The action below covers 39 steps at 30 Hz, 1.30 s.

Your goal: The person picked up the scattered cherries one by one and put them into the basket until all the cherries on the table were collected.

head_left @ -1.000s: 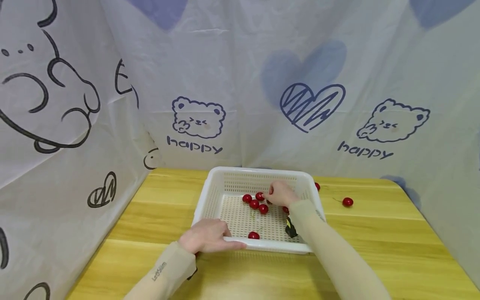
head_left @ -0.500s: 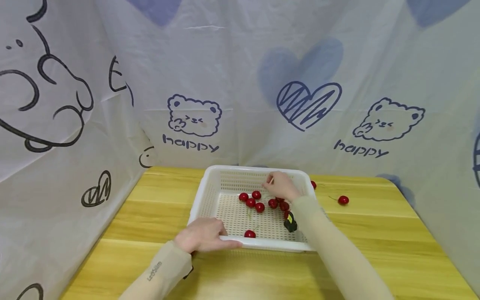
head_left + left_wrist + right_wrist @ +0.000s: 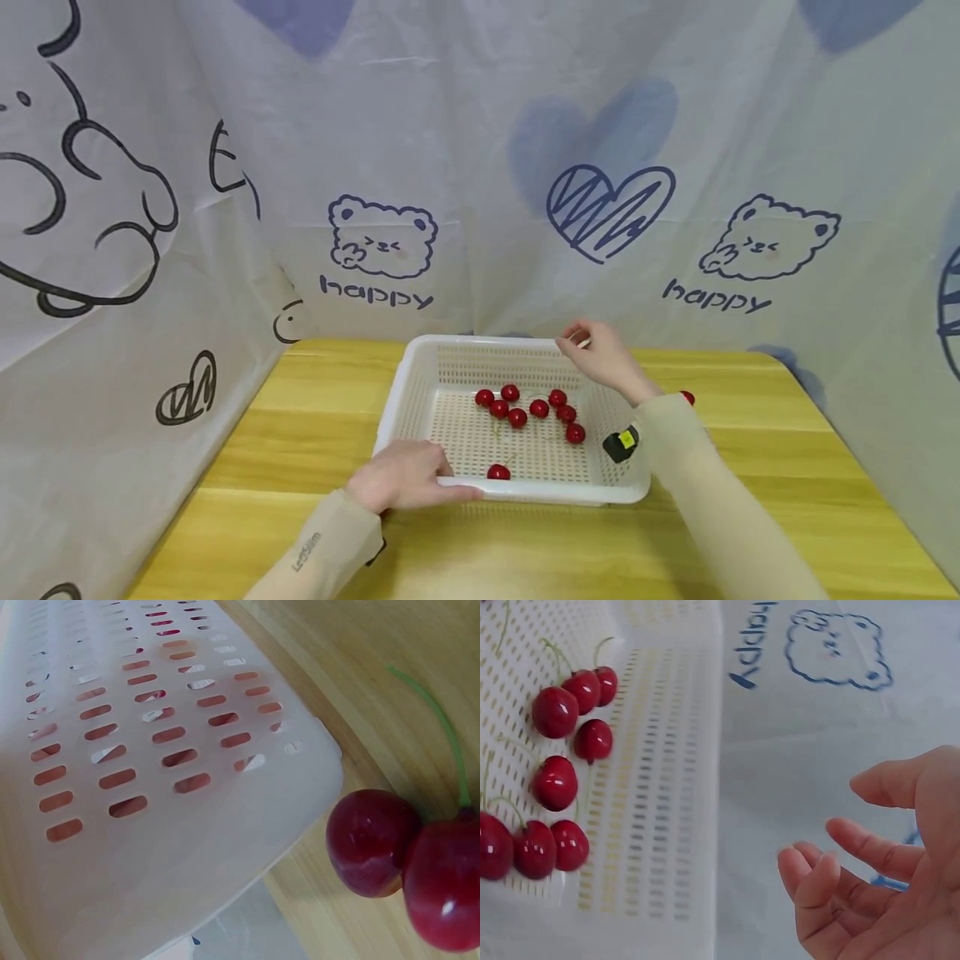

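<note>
A white perforated plastic basket stands on the table with several red cherries, some with green stems visible, on its floor. At its front left corner my left hand grips the rim, thumb along the front edge; through the slots in the left wrist view, skin shows behind the wall. My right hand hovers above the back right rim. In the right wrist view the fingers of that right hand are loosely bent, thumb apart, with nothing between them.
On the wooden table, a cherry right of the basket is partly covered by my right sleeve. Two cherries lie outside the basket in the left wrist view. A printed white cloth hangs behind the table.
My right hand has lifted away from the cherries in the basket and moved back and right to the rear rim. My left hand keeps its hold on the basket.
</note>
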Motion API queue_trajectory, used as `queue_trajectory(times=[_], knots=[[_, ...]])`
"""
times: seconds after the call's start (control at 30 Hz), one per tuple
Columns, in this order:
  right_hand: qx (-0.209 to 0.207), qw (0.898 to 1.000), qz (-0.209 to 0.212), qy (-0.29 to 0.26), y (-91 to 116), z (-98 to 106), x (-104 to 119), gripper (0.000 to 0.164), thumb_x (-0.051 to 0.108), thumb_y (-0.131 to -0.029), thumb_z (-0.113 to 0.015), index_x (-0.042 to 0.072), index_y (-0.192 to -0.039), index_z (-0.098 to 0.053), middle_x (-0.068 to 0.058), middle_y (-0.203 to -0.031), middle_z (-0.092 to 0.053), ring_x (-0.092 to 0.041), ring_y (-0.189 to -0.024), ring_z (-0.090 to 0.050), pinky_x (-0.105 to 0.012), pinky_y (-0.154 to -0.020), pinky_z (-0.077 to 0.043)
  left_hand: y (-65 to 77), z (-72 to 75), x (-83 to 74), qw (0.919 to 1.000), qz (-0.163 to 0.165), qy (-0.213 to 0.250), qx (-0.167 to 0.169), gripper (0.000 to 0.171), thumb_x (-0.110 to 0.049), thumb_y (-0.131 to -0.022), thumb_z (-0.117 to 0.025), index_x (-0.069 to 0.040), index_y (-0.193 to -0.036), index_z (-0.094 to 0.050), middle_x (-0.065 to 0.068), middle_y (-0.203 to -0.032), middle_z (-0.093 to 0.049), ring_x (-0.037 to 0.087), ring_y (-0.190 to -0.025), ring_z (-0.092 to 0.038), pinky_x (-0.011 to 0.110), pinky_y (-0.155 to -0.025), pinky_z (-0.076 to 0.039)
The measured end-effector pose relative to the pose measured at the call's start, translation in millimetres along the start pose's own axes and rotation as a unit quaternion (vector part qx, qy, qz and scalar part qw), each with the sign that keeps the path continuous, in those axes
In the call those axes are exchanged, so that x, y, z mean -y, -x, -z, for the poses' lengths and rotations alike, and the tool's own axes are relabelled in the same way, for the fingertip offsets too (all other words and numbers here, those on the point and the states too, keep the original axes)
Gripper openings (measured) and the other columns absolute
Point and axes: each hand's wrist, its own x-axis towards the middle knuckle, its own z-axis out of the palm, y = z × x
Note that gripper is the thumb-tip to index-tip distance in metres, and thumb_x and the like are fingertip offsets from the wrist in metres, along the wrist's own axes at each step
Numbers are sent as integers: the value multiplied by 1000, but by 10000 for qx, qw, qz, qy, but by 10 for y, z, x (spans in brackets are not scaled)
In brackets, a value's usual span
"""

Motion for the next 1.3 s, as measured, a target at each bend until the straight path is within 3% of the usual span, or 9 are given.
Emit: queue_trajectory(times=[0.13,0.27,0.4,0.53,0.73,0.93,1.3], knots=[[-286,9994,44,-209,94,172,-153,32,21,-96,-53,0,-119,-51,-22,-109,-57,-35,-94,-56,-47,-80,-50,8,-12,-8,10000,-22,18,-31,66,-86,-74,-36,-24,-50,-41,-11,-48,-31,4,-43,-26,24,-41,-26],[-463,9985,-188,-209,237,352,-400,37,21,-98,-50,-1,-127,-44,-26,-117,-51,-38,-98,-53,-49,-79,-49,10,-7,-17,10000,-42,7,-49,66,-85,-75,-36,-24,-50,-40,-12,-47,-30,4,-42,-25,24,-40,-26],[-390,9977,-529,155,413,496,-721,46,26,-99,-46,0,-135,-35,-30,-126,-43,-42,-102,-50,-53,-81,-47,7,-8,-25,10000,-60,9,-50,66,-85,-75,-36,-24,-50,-42,-12,-47,-32,4,-42,-27,24,-40,-28],[-216,9950,-660,715,550,569,-1066,51,20,-97,-45,-5,-139,-29,-37,-128,-36,-48,-107,-46,-60,-85,-42,7,-6,-25,10000,-41,23,-40,66,-85,-75,-35,-24,-50,-41,-12,-47,-32,4,-42,-27,24,-40,-27],[6,9856,-705,1538,692,508,-1504,50,11,-91,-48,-10,-134,-35,-42,-122,-35,-50,-100,-45,-63,-83,-40,16,-5,-19,10000,-35,7,-47,66,-85,-75,-35,-24,-50,-39,-12,-47,-30,4,-42,-25,24,-40,-25],[164,9806,-849,1760,773,378,-1798,55,9,-85,-50,-7,-135,-36,-43,-126,-27,-63,-104,-36,-69,-79,-38,13,-10,-22,10000,-39,-2,-46,66,-86,-75,-35,-24,-50,-39,-12,-47,-30,4,-42,-25,24,-40,-24],[387,9736,-877,2069,734,253,-1929,56,7,-84,-48,-6,-137,-36,-42,-140,-16,-69,-110,-26,-74,-78,-36,25,5,-32,9998,-30,-159,-149,65,-84,-75,-37,-25,-49,-38,-12,-47,-31,4,-43,-28,24,-40,-26]])
